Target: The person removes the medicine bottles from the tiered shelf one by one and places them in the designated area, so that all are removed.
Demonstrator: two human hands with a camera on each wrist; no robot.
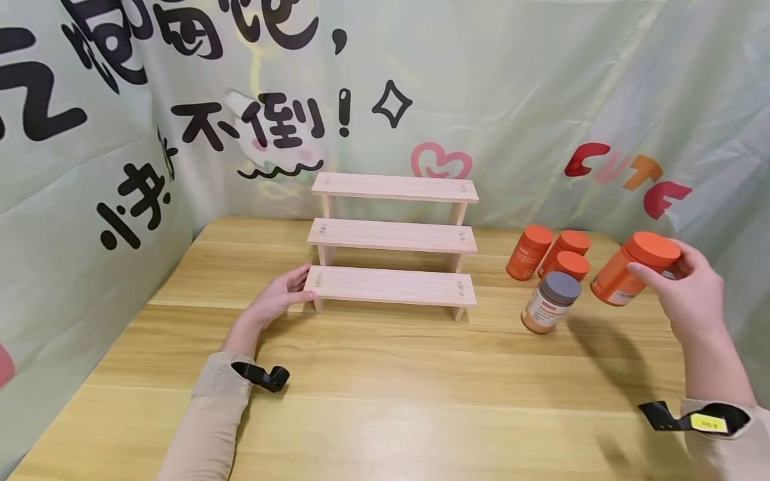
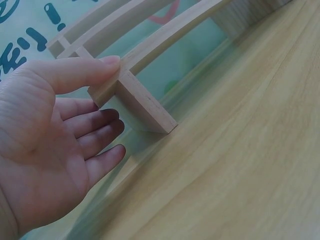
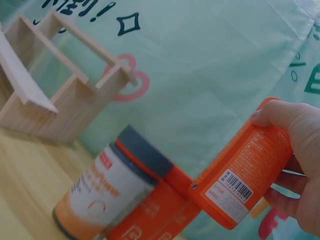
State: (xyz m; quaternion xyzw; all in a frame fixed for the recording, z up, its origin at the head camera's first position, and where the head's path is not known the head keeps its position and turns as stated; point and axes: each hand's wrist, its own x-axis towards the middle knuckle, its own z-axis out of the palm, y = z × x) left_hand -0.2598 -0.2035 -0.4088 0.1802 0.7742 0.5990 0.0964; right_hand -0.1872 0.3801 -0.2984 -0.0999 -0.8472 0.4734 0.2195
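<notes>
A three-tier wooden display stand (image 1: 391, 286) stands at the middle of the table. My left hand (image 1: 279, 295) pinches the left end of its lowest board; in the left wrist view the thumb (image 2: 87, 72) lies on top and the other fingers are loosely bent below. My right hand (image 1: 694, 284) grips an orange bottle (image 1: 622, 270) with an orange lid, tilted and held off the table. A barcode label shows on that bottle (image 3: 245, 170) in the right wrist view. Beside it stand a grey-lidded bottle (image 1: 547, 307) and several orange bottles (image 1: 529, 252), close together.
The wooden table (image 1: 385, 401) extends in front of the stand. A pale printed curtain (image 1: 511, 87) hangs behind and along the left side. The bottle group stands to the right of the stand.
</notes>
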